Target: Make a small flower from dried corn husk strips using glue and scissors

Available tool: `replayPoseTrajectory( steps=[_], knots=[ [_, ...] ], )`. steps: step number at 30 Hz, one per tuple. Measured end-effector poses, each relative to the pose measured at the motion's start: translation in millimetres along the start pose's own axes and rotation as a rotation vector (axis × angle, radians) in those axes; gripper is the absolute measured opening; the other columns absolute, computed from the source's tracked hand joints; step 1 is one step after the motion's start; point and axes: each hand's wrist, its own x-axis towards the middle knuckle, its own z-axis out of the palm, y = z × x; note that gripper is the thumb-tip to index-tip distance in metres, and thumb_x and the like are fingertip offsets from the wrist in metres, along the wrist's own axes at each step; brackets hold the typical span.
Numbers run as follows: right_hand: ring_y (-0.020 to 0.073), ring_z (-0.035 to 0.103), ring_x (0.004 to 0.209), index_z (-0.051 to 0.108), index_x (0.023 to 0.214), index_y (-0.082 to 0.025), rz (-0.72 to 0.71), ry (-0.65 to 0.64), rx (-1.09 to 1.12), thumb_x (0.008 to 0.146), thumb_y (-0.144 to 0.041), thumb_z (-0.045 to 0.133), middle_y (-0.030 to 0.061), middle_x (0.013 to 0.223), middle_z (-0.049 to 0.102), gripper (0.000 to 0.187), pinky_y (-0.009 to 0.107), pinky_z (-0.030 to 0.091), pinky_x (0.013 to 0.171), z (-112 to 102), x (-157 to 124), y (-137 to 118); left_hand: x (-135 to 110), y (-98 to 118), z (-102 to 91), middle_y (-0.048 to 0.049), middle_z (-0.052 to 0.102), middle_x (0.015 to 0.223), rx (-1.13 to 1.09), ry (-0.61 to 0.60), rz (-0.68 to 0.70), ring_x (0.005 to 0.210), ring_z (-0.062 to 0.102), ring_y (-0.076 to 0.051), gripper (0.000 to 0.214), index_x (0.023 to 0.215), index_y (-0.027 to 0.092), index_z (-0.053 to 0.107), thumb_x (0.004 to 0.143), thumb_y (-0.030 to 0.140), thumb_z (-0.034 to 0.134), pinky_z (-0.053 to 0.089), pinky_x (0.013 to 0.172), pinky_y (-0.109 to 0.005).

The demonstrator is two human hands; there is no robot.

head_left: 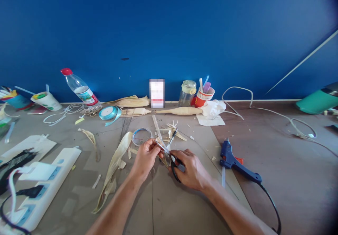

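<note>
My right hand [194, 170] is closed round the black handles of a pair of scissors [175, 173]. The blades point up and left, toward the fingertips of my left hand [144, 159]. Those fingers pinch a small pale piece of dried corn husk [159, 141], partly hidden by the fingers and blades. A pen [173, 136] lies just beyond the scissors, among husk scraps [180, 134]. Behind my left hand is a roll of tape [133, 136]. One long dried corn husk [116, 168] stretches along the table left of my left forearm.
At right lies a blue glue gun [232, 163] with its cable. A white power strip [52, 185] occupies the left. Along the blue wall stand a bottle [81, 89], a phone [157, 93], a jar [187, 96] and red paper cups [203, 97]. A ribbon spool [107, 113] lies before the bottle.
</note>
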Motion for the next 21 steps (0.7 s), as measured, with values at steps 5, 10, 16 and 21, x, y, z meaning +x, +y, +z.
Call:
replayPoseTrajectory(
  steps=[5,10,16,21],
  knots=[
    [0.0152,0.056,0.067,0.058,0.105,-0.019,0.005,-0.010,-0.001,0.074,-0.021,0.057,0.0023,0.074,0.064,0.031,0.027,0.039,0.070,0.9,0.4,0.1,0.1,-2.0,-0.3,0.0024,0.060,0.061,0.004,-0.019,0.005,0.054,0.052,-0.010,0.006,0.070,0.016,0.058,0.073,0.021,0.056,0.040,0.059,-0.022],
    [0.0156,0.056,0.068,0.058,0.103,-0.020,0.020,-0.010,0.005,0.074,-0.020,0.058,0.0016,0.073,0.063,0.029,0.026,0.039,0.069,1.3,-0.1,-0.4,0.5,-3.9,-0.8,0.0013,0.061,0.063,-0.035,-0.022,-0.006,0.054,0.053,-0.011,0.009,0.071,0.016,0.059,0.073,0.024,0.058,0.040,0.059,-0.023],
    [0.0152,0.054,0.068,0.059,0.103,-0.019,0.025,-0.019,0.002,0.075,-0.021,0.059,0.0015,0.072,0.062,0.028,0.025,0.039,0.068,1.6,0.0,0.3,1.6,-4.5,-1.7,0.0005,0.060,0.062,-0.104,-0.039,-0.024,0.055,0.052,-0.010,0.014,0.070,0.015,0.060,0.073,0.028,0.062,0.041,0.060,-0.023],
    [0.0147,0.055,0.068,0.060,0.101,-0.019,0.018,-0.008,0.009,0.076,-0.020,0.058,0.0013,0.072,0.063,0.025,0.024,0.038,0.068,2.0,0.5,1.7,2.4,-5.8,-4.5,0.0001,0.059,0.059,-0.118,-0.067,-0.030,0.058,0.052,-0.011,0.017,0.071,0.014,0.061,0.074,0.030,0.062,0.040,0.061,-0.023]
  ],
)
